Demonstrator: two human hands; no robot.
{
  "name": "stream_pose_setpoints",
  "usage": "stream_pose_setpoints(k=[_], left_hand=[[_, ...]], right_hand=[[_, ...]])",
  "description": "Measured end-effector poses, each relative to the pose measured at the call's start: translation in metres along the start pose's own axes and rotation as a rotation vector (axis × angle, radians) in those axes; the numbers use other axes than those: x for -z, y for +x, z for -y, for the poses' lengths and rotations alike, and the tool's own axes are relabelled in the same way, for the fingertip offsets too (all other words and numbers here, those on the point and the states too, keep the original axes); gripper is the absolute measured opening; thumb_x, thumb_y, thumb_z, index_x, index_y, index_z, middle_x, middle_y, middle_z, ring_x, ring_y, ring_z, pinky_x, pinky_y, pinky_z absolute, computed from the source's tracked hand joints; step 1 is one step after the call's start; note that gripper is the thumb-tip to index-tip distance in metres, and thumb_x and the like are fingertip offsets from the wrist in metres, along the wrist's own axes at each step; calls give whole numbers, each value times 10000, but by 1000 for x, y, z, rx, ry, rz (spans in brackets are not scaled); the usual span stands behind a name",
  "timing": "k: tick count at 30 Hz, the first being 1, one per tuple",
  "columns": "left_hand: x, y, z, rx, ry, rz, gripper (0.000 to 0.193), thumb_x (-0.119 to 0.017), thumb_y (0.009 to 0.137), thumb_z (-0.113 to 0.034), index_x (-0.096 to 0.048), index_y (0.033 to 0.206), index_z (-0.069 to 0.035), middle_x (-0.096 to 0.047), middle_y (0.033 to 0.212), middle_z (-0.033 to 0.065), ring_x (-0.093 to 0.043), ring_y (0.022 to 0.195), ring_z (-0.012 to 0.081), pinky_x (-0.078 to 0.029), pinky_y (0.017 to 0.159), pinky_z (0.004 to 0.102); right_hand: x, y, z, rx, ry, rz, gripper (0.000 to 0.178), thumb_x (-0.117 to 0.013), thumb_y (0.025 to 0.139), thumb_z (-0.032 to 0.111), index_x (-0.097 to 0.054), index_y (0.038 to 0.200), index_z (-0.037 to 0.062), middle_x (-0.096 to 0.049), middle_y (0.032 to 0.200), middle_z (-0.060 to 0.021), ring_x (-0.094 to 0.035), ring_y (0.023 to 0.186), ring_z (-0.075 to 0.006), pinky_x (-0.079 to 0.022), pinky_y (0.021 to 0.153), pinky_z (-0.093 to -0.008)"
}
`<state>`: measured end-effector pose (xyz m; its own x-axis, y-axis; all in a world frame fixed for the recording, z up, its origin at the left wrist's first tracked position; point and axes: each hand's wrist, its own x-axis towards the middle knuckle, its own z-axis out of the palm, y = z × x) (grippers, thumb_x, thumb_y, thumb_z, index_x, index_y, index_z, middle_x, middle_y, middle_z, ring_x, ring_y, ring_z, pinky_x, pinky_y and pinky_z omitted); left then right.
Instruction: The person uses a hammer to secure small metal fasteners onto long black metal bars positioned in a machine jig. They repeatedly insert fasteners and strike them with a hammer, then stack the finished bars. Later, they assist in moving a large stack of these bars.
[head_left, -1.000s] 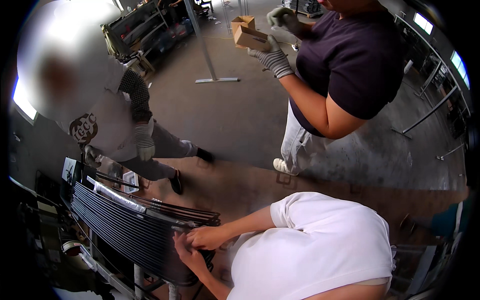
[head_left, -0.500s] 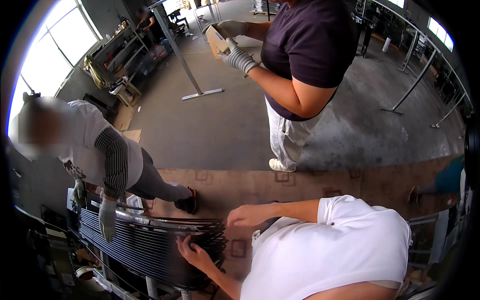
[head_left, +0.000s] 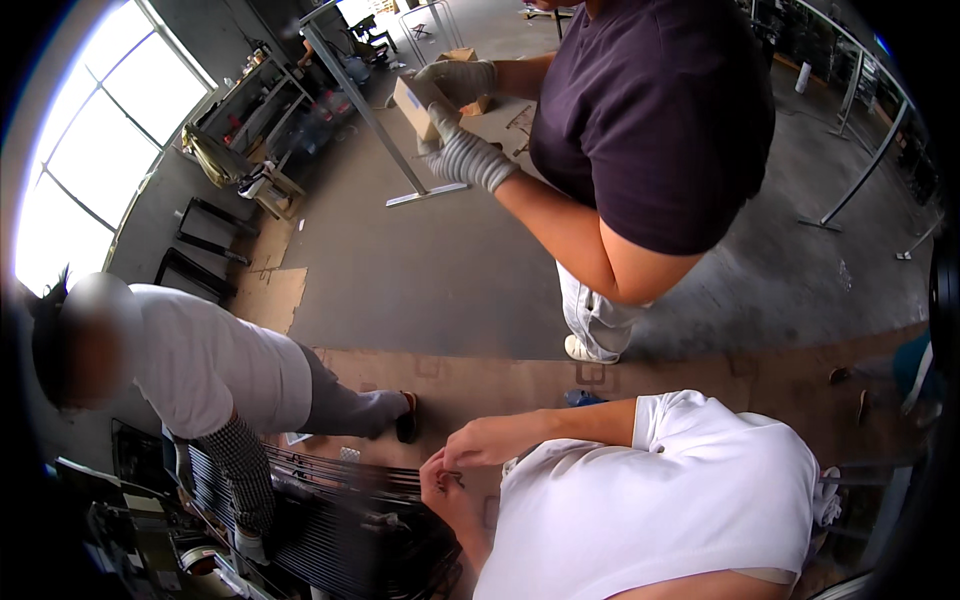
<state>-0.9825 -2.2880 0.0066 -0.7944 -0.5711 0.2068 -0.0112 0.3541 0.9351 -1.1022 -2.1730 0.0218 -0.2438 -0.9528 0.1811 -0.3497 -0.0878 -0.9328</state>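
Note:
My right hand [head_left: 492,440] and my left hand [head_left: 450,500] meet in front of my white shirt [head_left: 650,500], just beyond the ends of a stack of thin black bars [head_left: 330,535]. The fingers of both are bent and drawn together at the tips. A small dark thing shows between them, too small to name. Both hands are bare and apart from the bars. At the far end of the stack a co-worker in a white shirt [head_left: 225,360] leans over, a gloved hand [head_left: 250,546] low against the bars.
A person in a dark shirt [head_left: 660,130] stands ahead, holding a small light-brown box [head_left: 415,108] in grey gloves. Behind are a metal stand [head_left: 365,110], a shelf [head_left: 270,115] and cardboard [head_left: 272,300] on the floor. A blue thing [head_left: 582,398] lies beside my right arm.
My left hand has left the bars and come up to my right hand, its fingers closing. The co-worker has bent lower over the stack. The whole view has shifted.

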Motion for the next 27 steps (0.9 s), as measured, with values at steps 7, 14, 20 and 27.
stream_pose_setpoints(k=[7, 14, 20, 27], left_hand=[[-85, 54, -13, 43, -187, 181, 232, -422, 737, 132, -575, 889, 48, -558, 875, 60, -524, 809, 115, -402, 691, 206], [-135, 76, -15, -149, -32, 187, 121, -507, 776, 24, -582, 871, 36, -589, 808, 52, -561, 787, 136, -438, 672, 245], [-136, 75, -9, -129, 41, 210, 113, -511, 793, -6, -577, 878, 31, -603, 799, 77, -579, 793, 156, -443, 661, 262], [-80, 80, -25, -108, 226, 142, 192, -481, 698, 88, -603, 827, 13, -621, 866, 138, -605, 815, 263, -468, 704, 304]], right_hand=[[89, -30, 5, 73, 28, -247, 183, -480, 851, 76, -597, 992, 69, -594, 978, -80, -556, 905, -264, -439, 782, -348], [124, -35, -3, 201, -2, -423, 143, -512, 817, 61, -625, 902, 41, -630, 866, -71, -576, 812, -243, -459, 731, -340], [124, -28, -23, 176, 79, -339, 161, -520, 818, 48, -605, 955, 42, -622, 914, -68, -565, 884, -247, -449, 765, -323], [99, -8, -15, 240, 91, -222, 156, -545, 807, 28, -600, 953, 38, -607, 969, -103, -580, 838, -263, -460, 744, -328]])
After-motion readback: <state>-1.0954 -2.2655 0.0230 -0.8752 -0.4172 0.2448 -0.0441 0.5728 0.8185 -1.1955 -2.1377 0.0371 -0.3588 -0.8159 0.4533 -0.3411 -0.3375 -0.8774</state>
